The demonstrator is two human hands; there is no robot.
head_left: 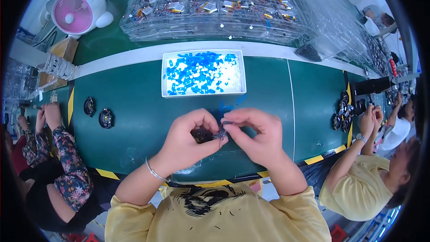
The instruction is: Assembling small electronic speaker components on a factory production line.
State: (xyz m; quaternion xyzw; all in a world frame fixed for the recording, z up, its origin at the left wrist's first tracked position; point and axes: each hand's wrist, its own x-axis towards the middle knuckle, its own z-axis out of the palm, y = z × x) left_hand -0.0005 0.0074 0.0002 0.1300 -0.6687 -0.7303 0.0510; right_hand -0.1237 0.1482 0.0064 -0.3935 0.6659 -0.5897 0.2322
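Note:
My left hand (179, 139) is curled around a small black round part (202, 136), mostly hidden by the fingers. Thin dark wires (221, 135) come out at its right side, by my left fingertips. The thumb and forefinger of my right hand (262, 133) are pinched together at these wires, on something small that I cannot make out. Both hands meet over the green table (148, 107), a little in front of a white box (204, 94) of small blue and white pieces (199, 72).
Two black round parts (106, 118) lie to the left, and several more (343, 115) are clustered at the right. Stacked clear trays (215, 29) of wired components stand behind a white ledge (264, 50). A pink-and-white fan (74, 11) is far left. Co-workers sit on both sides.

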